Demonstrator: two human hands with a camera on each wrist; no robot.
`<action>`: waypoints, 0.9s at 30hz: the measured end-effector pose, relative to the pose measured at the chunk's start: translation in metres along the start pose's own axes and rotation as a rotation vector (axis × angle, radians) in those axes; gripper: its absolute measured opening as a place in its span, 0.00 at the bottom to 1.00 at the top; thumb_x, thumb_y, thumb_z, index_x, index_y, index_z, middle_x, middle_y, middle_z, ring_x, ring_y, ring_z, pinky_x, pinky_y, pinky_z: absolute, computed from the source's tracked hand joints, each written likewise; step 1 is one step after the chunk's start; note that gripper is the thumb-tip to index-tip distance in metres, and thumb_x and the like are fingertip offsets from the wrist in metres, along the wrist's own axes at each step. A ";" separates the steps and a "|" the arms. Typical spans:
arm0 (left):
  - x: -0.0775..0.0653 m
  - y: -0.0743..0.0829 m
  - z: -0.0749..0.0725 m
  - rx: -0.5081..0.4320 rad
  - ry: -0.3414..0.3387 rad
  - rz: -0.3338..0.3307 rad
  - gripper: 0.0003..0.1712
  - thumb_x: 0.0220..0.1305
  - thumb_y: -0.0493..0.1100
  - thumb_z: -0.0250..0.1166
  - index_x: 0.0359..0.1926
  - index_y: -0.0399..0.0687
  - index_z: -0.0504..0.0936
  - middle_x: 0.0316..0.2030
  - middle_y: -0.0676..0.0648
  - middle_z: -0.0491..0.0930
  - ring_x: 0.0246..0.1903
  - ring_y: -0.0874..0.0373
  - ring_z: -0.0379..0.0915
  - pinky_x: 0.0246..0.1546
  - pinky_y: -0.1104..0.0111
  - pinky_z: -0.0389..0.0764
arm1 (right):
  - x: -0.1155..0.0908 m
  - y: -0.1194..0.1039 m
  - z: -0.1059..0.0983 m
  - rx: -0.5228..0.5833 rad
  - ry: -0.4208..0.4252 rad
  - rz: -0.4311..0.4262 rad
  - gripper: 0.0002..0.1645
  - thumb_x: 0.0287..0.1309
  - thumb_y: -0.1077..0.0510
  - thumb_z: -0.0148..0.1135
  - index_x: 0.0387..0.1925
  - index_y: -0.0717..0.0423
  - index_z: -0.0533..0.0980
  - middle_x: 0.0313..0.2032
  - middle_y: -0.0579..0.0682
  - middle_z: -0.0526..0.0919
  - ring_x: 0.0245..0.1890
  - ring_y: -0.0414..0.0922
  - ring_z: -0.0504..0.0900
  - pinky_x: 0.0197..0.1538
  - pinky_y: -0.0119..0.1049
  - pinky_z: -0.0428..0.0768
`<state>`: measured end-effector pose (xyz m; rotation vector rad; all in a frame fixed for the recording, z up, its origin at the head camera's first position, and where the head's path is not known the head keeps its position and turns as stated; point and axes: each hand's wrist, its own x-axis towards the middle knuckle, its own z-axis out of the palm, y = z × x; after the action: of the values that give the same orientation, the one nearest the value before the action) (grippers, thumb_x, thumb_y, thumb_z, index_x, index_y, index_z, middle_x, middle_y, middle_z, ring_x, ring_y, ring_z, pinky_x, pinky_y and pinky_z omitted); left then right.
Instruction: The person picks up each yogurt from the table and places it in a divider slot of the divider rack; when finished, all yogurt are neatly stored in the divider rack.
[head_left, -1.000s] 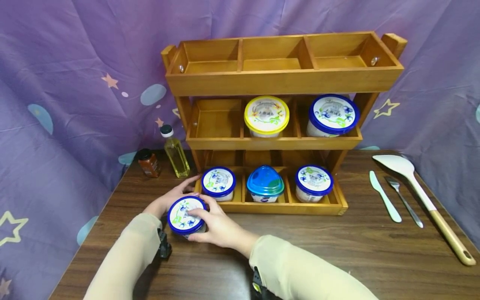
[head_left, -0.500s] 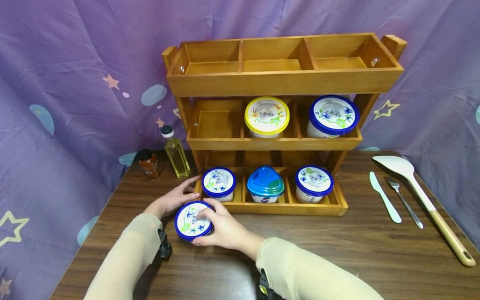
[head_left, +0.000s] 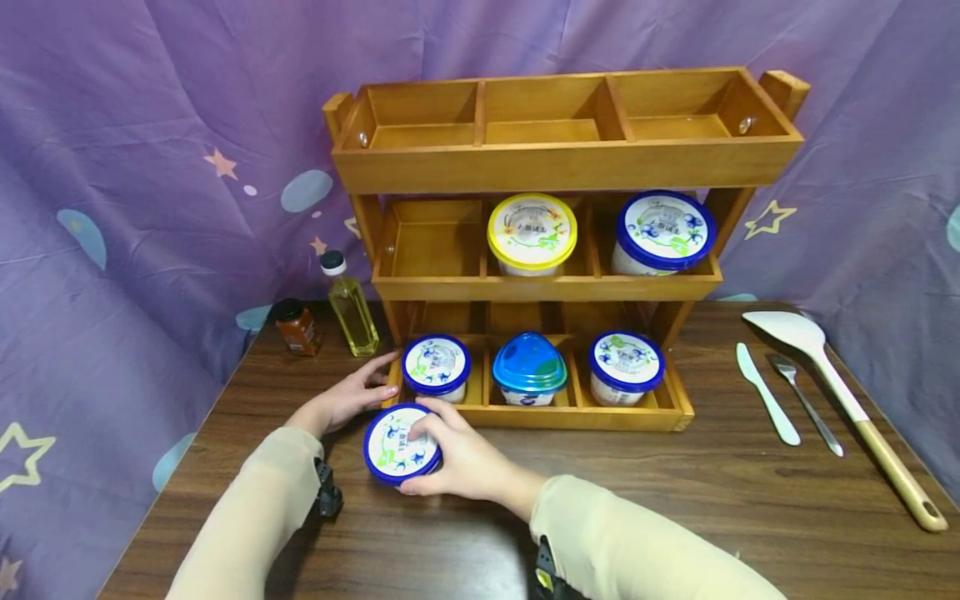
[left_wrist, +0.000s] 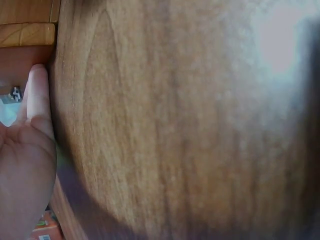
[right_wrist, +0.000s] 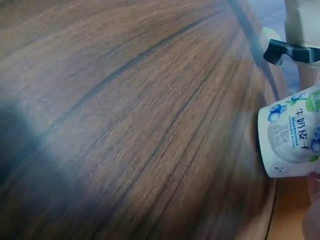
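My right hand point(head_left: 472, 454) grips a blue-lidded yogurt tub point(head_left: 397, 446) by its rim, in front of the rack's lower left corner. In the right wrist view the tub's white side point(right_wrist: 295, 135) shows blueberries printed on it, low over the table. My left hand point(head_left: 345, 404) reaches to the left end of the wooden rack point(head_left: 555, 417); in the left wrist view its straight fingers point(left_wrist: 38, 97) lie along the rack's side. Just behind the held tub, another blue-lidded tub point(head_left: 437, 365) sits in the bottom left compartment.
The bottom tier also holds a blue triangular-lidded tub point(head_left: 530, 367) and a blue-lidded tub point(head_left: 627, 362). Above are a yellow-lidded tub point(head_left: 532, 233) and a larger blue-lidded tub point(head_left: 666, 232). Oil bottle point(head_left: 351, 312) and spice jar point(head_left: 297, 327) stand left; knife point(head_left: 768, 396), fork point(head_left: 806, 404) and spatula point(head_left: 847, 392) lie right.
My right hand has moved the tub to the right and slightly toward me, away from my left hand. The left hand stays at the rack's end.
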<state>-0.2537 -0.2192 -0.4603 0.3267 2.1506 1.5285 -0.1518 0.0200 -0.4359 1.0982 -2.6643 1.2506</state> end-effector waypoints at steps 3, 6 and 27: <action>0.000 0.000 0.000 0.000 -0.001 0.005 0.43 0.66 0.45 0.59 0.74 0.50 0.45 0.60 0.29 0.58 0.58 0.41 0.61 0.58 0.52 0.64 | -0.001 -0.002 -0.007 0.009 -0.003 -0.007 0.31 0.38 0.45 0.77 0.43 0.47 0.72 0.66 0.55 0.59 0.63 0.52 0.64 0.61 0.44 0.65; 0.000 0.001 0.000 0.000 -0.002 0.003 0.43 0.66 0.46 0.59 0.74 0.50 0.45 0.59 0.30 0.59 0.57 0.42 0.62 0.58 0.53 0.66 | -0.001 -0.006 -0.015 0.007 -0.010 -0.025 0.33 0.39 0.45 0.76 0.46 0.47 0.72 0.66 0.53 0.60 0.62 0.51 0.65 0.61 0.44 0.66; 0.003 -0.004 0.002 0.029 0.056 0.099 0.46 0.56 0.38 0.65 0.71 0.39 0.51 0.67 0.36 0.56 0.62 0.47 0.56 0.63 0.56 0.55 | 0.025 -0.038 -0.092 -0.040 0.108 -0.176 0.46 0.35 0.47 0.79 0.58 0.56 0.70 0.65 0.55 0.62 0.64 0.48 0.63 0.62 0.43 0.65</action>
<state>-0.2549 -0.2176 -0.4650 0.4103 2.2323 1.5787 -0.1735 0.0512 -0.3403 1.1931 -2.4435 1.1840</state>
